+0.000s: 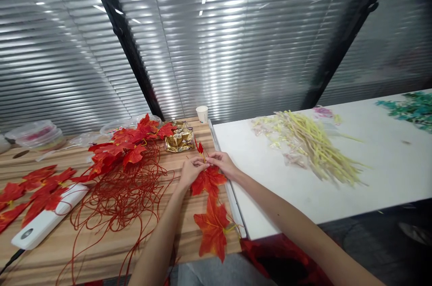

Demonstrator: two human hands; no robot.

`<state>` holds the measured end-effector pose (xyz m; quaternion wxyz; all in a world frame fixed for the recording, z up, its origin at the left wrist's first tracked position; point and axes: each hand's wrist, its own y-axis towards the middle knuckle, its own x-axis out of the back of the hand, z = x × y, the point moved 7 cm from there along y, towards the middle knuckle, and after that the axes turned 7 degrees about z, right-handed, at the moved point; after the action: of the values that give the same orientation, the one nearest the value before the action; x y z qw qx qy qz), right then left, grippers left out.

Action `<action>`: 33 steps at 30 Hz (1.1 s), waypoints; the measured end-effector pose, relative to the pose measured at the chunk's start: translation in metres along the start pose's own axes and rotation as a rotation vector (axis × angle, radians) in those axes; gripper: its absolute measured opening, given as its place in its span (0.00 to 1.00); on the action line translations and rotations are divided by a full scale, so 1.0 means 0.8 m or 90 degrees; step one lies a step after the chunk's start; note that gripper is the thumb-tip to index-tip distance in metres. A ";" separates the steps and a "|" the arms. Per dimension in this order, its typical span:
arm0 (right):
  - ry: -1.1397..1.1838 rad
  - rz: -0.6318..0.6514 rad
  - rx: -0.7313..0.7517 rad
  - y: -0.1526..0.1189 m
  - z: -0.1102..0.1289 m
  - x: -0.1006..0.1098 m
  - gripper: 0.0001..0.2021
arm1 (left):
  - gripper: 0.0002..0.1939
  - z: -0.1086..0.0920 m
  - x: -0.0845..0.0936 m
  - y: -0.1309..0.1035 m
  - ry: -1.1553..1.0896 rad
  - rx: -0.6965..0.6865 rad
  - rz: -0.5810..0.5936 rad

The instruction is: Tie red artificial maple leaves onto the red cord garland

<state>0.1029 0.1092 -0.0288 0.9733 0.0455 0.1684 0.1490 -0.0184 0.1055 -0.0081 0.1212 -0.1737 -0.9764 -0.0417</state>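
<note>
My left hand [191, 171] and my right hand [223, 163] meet at the right edge of the wooden table [101, 250]. Together they pinch a thin red stem with a small red leaf [200, 146] sticking up at its top. Below the hands, on the same strand, hang two artificial red maple leaves, one [208, 180] just under my fingers and a larger one [213, 227] near the table's front edge. To the left lies a tangle of red wire stems [118, 196] with a heap of red maple leaves [130, 144] on it.
A white power strip [43, 221] lies at the front left among more red leaves [37, 189]. A gold foil bag [178, 137] and a paper cup [202, 114] stand at the back. On the white table [371, 169] lie yellow stems [313, 146] and green foliage [413, 108].
</note>
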 end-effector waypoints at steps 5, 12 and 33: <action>-0.045 0.007 0.008 0.000 0.000 0.000 0.11 | 0.14 -0.003 0.002 -0.003 -0.018 0.016 -0.015; -0.064 0.010 0.007 0.001 -0.002 0.001 0.11 | 0.11 -0.005 0.000 -0.004 0.012 0.005 -0.011; -0.074 0.026 0.015 0.003 -0.008 0.000 0.10 | 0.09 0.002 -0.002 -0.002 0.017 0.002 0.005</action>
<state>0.1002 0.1120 -0.0347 0.9776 0.0687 0.1124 0.1643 -0.0177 0.1037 -0.0103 0.1349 -0.1768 -0.9741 -0.0418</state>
